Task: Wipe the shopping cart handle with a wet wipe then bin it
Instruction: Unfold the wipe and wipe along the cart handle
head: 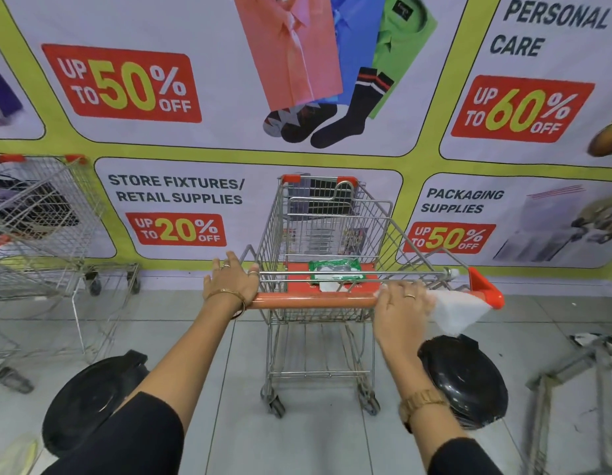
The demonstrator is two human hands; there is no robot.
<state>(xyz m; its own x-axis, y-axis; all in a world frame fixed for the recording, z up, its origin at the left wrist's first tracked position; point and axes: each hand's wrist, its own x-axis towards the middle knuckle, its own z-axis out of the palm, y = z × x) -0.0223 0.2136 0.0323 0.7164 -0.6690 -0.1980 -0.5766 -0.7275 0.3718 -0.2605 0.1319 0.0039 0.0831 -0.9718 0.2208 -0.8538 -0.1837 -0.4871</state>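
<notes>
Hands on smooth orange handle

A shop, by every sign: silver wire shopping cart with orange plastic handle on pale floor tiles, second grey wire cart parked left, huge wall banner advertising discounts on store fixtures, packaging supplies, personal care.
</notes>
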